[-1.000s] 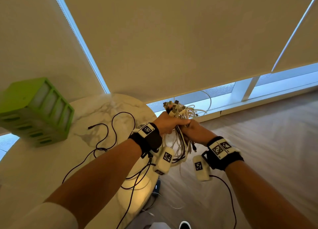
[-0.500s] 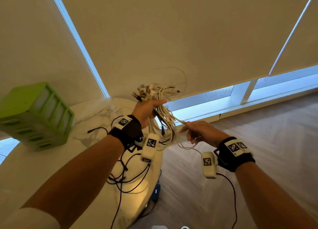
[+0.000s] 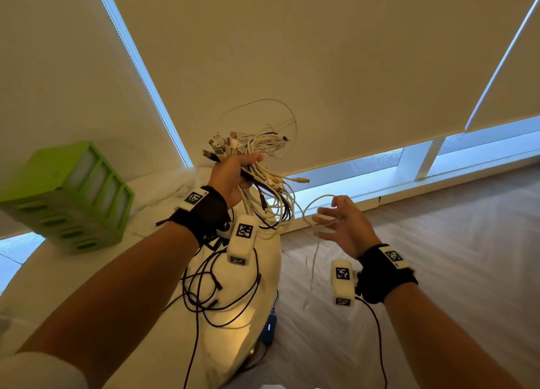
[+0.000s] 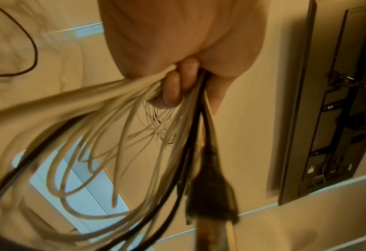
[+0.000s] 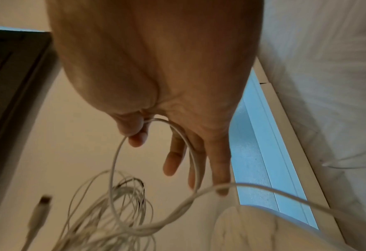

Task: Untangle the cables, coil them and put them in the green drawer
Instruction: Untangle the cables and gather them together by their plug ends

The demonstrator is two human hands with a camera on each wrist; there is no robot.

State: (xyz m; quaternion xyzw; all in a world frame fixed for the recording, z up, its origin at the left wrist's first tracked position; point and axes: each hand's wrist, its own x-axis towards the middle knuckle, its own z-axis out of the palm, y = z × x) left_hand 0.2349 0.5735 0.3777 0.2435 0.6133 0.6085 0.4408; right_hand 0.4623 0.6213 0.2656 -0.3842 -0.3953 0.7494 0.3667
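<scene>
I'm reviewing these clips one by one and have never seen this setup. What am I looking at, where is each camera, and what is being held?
No robot here: a person works with bare hands, wearing a camera on the head and one on each wrist, the white boxes with black-and-white tags.

The wide picture is from the head, looking down the arms. The left hand grips a tangled bundle of cables, mostly white, some black. The right hand has one thin white cable looped over its spread fingers.

The two close-ups look along each palm: left wrist at the gripped bundle, right wrist at the single loop.

On the marble table stand green drawers and lie loose black cables.
</scene>
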